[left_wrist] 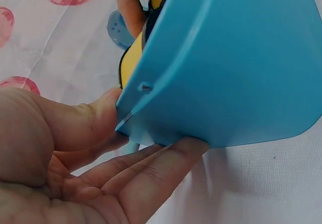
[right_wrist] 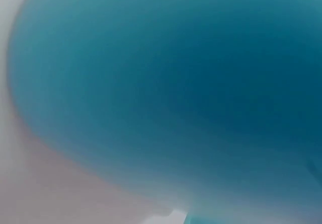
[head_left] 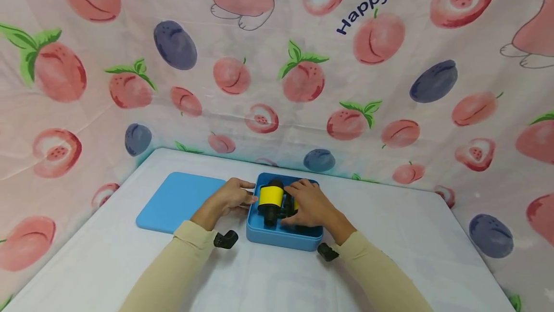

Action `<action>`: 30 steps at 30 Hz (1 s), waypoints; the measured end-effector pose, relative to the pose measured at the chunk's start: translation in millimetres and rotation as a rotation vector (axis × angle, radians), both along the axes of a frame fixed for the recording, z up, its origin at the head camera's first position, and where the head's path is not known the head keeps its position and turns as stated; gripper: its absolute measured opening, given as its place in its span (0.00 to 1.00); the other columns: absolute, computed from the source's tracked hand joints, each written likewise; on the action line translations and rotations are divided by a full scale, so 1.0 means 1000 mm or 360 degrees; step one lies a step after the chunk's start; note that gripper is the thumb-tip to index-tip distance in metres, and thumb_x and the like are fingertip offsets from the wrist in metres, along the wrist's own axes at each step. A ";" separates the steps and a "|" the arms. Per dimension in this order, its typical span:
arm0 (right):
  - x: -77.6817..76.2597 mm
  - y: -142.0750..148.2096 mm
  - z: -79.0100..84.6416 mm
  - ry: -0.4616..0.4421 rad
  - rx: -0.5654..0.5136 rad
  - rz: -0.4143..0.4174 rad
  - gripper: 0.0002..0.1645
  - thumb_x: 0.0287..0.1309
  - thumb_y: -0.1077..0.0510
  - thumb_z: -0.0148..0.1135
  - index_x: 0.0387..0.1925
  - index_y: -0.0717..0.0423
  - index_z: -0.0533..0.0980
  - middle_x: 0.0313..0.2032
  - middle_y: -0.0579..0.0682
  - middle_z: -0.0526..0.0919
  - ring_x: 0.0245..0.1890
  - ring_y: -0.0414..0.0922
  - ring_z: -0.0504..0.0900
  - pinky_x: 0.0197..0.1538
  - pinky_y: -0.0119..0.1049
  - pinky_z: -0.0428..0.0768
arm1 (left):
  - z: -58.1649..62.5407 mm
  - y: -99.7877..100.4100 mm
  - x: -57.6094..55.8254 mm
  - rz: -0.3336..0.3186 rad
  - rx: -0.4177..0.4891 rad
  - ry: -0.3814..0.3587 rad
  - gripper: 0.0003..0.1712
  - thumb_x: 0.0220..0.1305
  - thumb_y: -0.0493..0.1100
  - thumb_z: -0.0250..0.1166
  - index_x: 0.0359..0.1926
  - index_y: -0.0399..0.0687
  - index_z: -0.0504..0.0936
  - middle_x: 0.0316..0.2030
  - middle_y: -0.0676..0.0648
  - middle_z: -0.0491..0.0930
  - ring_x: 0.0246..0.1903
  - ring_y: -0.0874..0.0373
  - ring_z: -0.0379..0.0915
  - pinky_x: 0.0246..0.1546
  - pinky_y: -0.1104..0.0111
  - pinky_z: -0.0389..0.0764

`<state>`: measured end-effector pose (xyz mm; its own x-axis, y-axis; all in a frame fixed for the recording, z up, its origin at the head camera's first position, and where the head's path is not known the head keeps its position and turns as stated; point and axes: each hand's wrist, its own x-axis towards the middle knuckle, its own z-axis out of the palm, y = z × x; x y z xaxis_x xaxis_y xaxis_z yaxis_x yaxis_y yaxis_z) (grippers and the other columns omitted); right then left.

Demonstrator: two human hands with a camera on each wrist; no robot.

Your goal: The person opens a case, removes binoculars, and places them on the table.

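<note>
A pair of yellow and black binoculars lies inside an open blue box on the table. My right hand reaches over the box's right side and grips the binoculars' right barrel, most of which it covers. At the box's left wall is my left hand. In the left wrist view its thumb lies at the rim and its fingers press against the outside of the box. Only the blurred blue box wall fills the right wrist view; no fingers can be made out there.
A flat blue lid rests on the white table, left of the box and partly behind the left hand. Fruit-printed cloth rises behind the table and at both sides. A black wrist camera mount sits at the left cuff.
</note>
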<state>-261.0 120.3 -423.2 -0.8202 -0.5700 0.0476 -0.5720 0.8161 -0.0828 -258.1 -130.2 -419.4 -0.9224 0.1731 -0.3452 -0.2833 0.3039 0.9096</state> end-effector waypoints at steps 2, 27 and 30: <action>0.002 0.001 0.002 0.0000 -0.0004 0.0010 0.58 0.48 0.24 0.74 0.72 0.53 0.73 0.70 0.54 0.77 0.70 0.56 0.71 0.70 0.64 0.71 | 0.000 0.001 0.000 0.0003 -0.0004 -0.0007 0.34 0.71 0.31 0.65 0.76 0.36 0.68 0.67 0.29 0.75 0.51 0.48 0.86 0.56 0.52 0.86; 0.014 0.023 0.039 -0.0003 -0.0150 0.0071 0.57 0.47 0.27 0.76 0.72 0.52 0.73 0.71 0.53 0.76 0.71 0.57 0.68 0.73 0.65 0.68 | 0.005 0.003 0.002 0.0008 -0.0077 -0.0003 0.33 0.71 0.30 0.63 0.75 0.35 0.68 0.67 0.30 0.77 0.52 0.45 0.85 0.56 0.51 0.86; 0.017 0.028 0.043 -0.0003 -0.0153 0.0070 0.57 0.47 0.27 0.76 0.73 0.52 0.72 0.71 0.54 0.76 0.71 0.57 0.68 0.73 0.66 0.67 | 0.005 0.004 0.002 0.0008 -0.0094 -0.0011 0.33 0.71 0.30 0.63 0.75 0.36 0.68 0.66 0.31 0.77 0.51 0.46 0.86 0.55 0.52 0.87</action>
<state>-243.8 148.6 -379.7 -0.7948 -0.5982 0.1026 -0.6067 0.7785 -0.1607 -256.6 -126.2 -414.3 -0.9208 0.1477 -0.3608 -0.2909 0.3559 0.8881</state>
